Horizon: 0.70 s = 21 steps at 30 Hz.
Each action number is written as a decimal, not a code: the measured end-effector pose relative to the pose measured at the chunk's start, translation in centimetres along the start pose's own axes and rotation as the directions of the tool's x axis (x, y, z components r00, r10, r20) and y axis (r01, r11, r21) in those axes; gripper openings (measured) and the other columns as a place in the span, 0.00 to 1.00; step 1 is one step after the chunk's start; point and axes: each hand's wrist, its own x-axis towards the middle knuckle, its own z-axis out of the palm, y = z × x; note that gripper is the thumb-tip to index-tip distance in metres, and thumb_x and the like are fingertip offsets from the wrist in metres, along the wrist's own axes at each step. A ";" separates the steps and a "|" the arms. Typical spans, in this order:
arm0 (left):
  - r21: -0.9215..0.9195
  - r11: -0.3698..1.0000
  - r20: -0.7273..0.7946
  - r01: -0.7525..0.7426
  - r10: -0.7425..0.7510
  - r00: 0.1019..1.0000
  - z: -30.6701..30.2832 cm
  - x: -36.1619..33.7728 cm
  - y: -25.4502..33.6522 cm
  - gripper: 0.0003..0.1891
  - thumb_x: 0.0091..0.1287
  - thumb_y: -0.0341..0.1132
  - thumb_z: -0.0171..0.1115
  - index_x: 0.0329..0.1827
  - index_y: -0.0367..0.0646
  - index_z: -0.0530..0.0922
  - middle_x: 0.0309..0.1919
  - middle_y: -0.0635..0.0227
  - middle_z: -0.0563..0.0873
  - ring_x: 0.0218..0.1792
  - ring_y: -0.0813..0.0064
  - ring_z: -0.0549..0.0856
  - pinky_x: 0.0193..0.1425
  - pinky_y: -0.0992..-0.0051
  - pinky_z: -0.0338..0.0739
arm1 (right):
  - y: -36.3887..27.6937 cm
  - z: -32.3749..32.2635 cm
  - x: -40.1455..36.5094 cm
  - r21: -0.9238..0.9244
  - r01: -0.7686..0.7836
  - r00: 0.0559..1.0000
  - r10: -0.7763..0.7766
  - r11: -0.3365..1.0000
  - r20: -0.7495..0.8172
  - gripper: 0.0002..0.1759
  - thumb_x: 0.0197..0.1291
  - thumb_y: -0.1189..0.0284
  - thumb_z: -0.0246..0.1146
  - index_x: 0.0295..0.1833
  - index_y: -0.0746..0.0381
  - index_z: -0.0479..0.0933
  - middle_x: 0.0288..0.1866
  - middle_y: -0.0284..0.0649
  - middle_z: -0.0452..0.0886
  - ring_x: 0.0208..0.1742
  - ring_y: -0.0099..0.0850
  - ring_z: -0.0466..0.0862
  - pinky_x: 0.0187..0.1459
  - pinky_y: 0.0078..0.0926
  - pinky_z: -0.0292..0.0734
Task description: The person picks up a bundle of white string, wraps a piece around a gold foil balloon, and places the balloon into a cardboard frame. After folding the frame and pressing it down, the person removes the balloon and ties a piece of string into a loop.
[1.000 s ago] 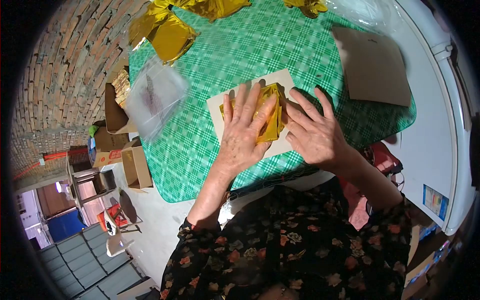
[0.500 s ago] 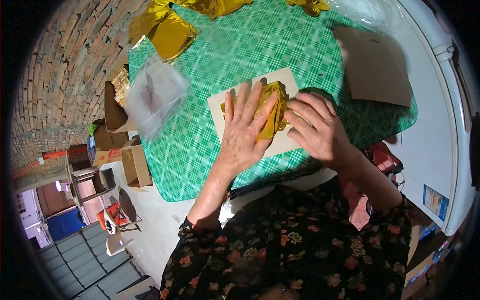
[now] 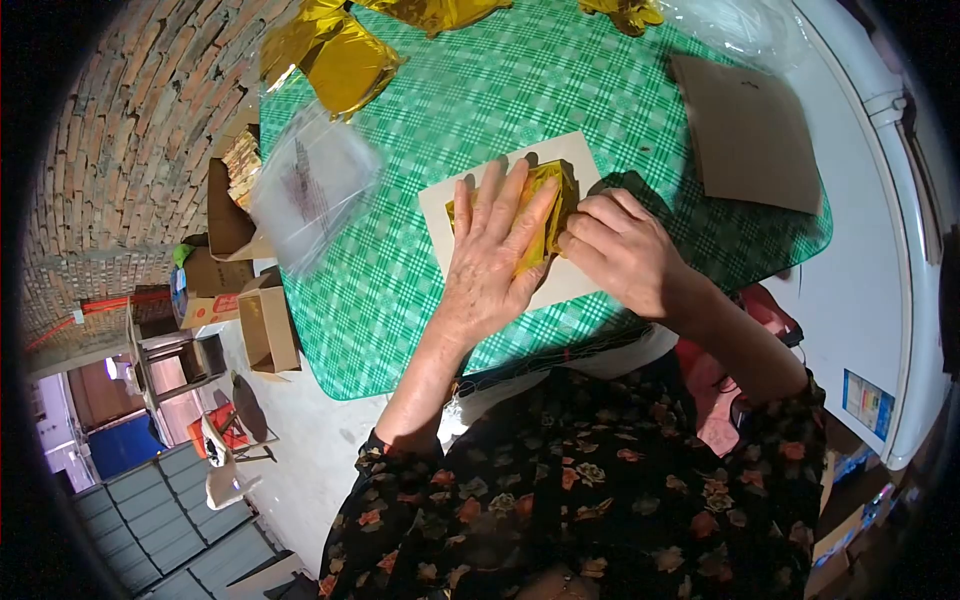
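My left hand [image 3: 485, 265] lies flat with fingers spread on a crinkled piece of gold foil [image 3: 564, 192], pressing it against a pale beige card [image 3: 572, 288]. Curled inward, my right hand [image 3: 622, 250] has its thumb and fingers closed at the foil's right edge. The fingertips hide the exact pinch, and much of the foil is covered by my left hand. The card sits slightly turned near the front edge of the table, over a green checked tablecloth [image 3: 480, 100].
More gold foil [image 3: 350, 70] lies at the table's far left. Clear plastic bags [image 3: 315, 185] rest at the left edge, with clear plastic [image 3: 735, 30] far right. A brown cardboard sheet [image 3: 750, 135] lies on the right. Open cardboard boxes [image 3: 268, 325] stand left of the table.
My right hand's fingers have curled in tighter and shifted slightly toward the foil's edge. My left hand stays flat on the foil.
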 end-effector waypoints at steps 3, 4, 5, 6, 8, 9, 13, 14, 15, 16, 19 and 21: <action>-0.005 1.000 0.000 0.007 -0.007 1.000 0.0 0.0 -0.1 0.33 0.74 0.40 0.57 0.82 0.51 0.63 0.83 0.57 0.56 0.84 0.50 0.50 0.86 0.46 0.35 | 0.2 0.6 -0.1 0.113 -0.067 0.995 0.074 0.991 -0.059 0.11 0.52 0.71 0.63 0.40 0.66 0.79 0.41 0.39 0.76 0.50 0.36 0.78 0.59 0.37 0.75; -0.007 1.000 -0.002 0.008 -0.008 1.000 0.0 -0.1 -0.1 0.33 0.74 0.40 0.57 0.82 0.52 0.62 0.83 0.57 0.56 0.84 0.50 0.50 0.86 0.46 0.35 | 0.2 0.5 0.0 0.122 -0.087 0.996 0.091 0.989 -0.025 0.11 0.52 0.71 0.64 0.40 0.65 0.78 0.41 0.39 0.76 0.50 0.36 0.78 0.59 0.37 0.75; -0.010 1.000 -0.004 0.007 -0.007 1.000 0.1 -0.1 -0.1 0.33 0.74 0.40 0.57 0.82 0.52 0.62 0.83 0.57 0.57 0.84 0.50 0.50 0.86 0.46 0.35 | 0.1 0.3 0.0 0.129 -0.110 0.994 0.109 0.986 0.011 0.10 0.52 0.71 0.64 0.39 0.65 0.78 0.41 0.39 0.76 0.50 0.37 0.78 0.58 0.36 0.75; -0.007 1.000 0.001 0.007 -0.007 1.000 0.2 -0.1 -0.1 0.33 0.74 0.41 0.57 0.82 0.52 0.62 0.83 0.57 0.56 0.84 0.50 0.50 0.86 0.46 0.35 | 0.0 0.1 0.1 0.134 -0.133 0.991 0.128 0.982 0.046 0.10 0.52 0.71 0.65 0.39 0.64 0.77 0.42 0.39 0.75 0.50 0.37 0.78 0.58 0.36 0.75; 0.000 1.000 0.006 0.006 -0.006 1.000 0.1 -0.1 -0.3 0.33 0.74 0.42 0.56 0.82 0.52 0.62 0.83 0.58 0.56 0.84 0.50 0.50 0.86 0.46 0.35 | -0.3 0.2 0.4 0.122 -0.140 0.990 0.135 0.983 0.050 0.10 0.51 0.71 0.66 0.37 0.64 0.77 0.42 0.39 0.75 0.51 0.37 0.78 0.57 0.36 0.76; 0.003 1.000 0.006 0.003 -0.003 1.000 0.1 -0.1 -0.3 0.33 0.74 0.42 0.56 0.82 0.52 0.62 0.83 0.58 0.56 0.84 0.50 0.50 0.86 0.46 0.35 | -0.5 0.3 0.7 0.118 -0.141 0.989 0.136 0.983 0.052 0.09 0.50 0.72 0.66 0.37 0.63 0.76 0.41 0.39 0.75 0.51 0.37 0.78 0.57 0.36 0.76; 0.009 1.000 0.012 0.006 -0.006 1.000 0.1 -0.1 -0.2 0.33 0.74 0.45 0.54 0.83 0.53 0.62 0.84 0.59 0.56 0.84 0.51 0.49 0.86 0.46 0.34 | -1.2 1.6 0.4 0.038 -0.129 0.992 0.128 0.991 0.021 0.09 0.49 0.73 0.65 0.37 0.64 0.77 0.41 0.41 0.74 0.50 0.37 0.77 0.54 0.36 0.78; 0.010 1.000 0.013 0.008 -0.008 1.000 0.1 -0.1 -0.2 0.33 0.74 0.46 0.54 0.83 0.53 0.61 0.84 0.59 0.56 0.84 0.51 0.49 0.86 0.46 0.34 | -1.3 1.7 0.5 0.027 -0.125 0.992 0.125 0.992 0.019 0.09 0.49 0.73 0.65 0.37 0.64 0.77 0.41 0.41 0.74 0.50 0.37 0.77 0.55 0.36 0.78; -0.013 1.000 0.002 0.004 -0.004 1.000 0.2 -0.1 -0.2 0.34 0.73 0.43 0.55 0.82 0.53 0.62 0.83 0.57 0.57 0.84 0.49 0.50 0.86 0.45 0.35 | -1.3 1.8 0.5 0.016 -0.122 0.992 0.121 0.992 0.017 0.09 0.49 0.74 0.65 0.37 0.64 0.77 0.41 0.41 0.74 0.49 0.37 0.77 0.55 0.36 0.78; -0.037 0.999 -0.010 -0.001 0.001 1.000 0.2 -0.1 -0.2 0.34 0.71 0.41 0.56 0.82 0.52 0.63 0.82 0.55 0.58 0.83 0.47 0.51 0.85 0.43 0.35 | -1.3 1.9 0.5 0.006 -0.118 0.993 0.118 0.993 0.014 0.09 0.49 0.74 0.64 0.37 0.64 0.77 0.41 0.42 0.74 0.49 0.38 0.77 0.55 0.37 0.78; -0.059 0.998 -0.020 -0.007 0.006 1.000 0.2 -0.1 -0.3 0.35 0.70 0.39 0.57 0.82 0.52 0.63 0.81 0.53 0.59 0.83 0.45 0.52 0.84 0.41 0.36 | -1.4 2.0 0.8 -0.001 -0.139 0.990 0.139 0.990 0.025 0.10 0.49 0.74 0.64 0.38 0.65 0.76 0.42 0.43 0.74 0.48 0.38 0.76 0.57 0.37 0.77; -0.055 0.998 -0.021 -0.008 0.007 1.000 0.3 0.0 -0.4 0.34 0.70 0.39 0.57 0.82 0.52 0.63 0.81 0.52 0.59 0.83 0.45 0.52 0.84 0.41 0.36 | -1.3 2.1 0.7 0.021 -0.151 0.988 0.150 0.988 0.028 0.10 0.49 0.74 0.64 0.39 0.65 0.76 0.42 0.42 0.74 0.49 0.39 0.76 0.58 0.37 0.76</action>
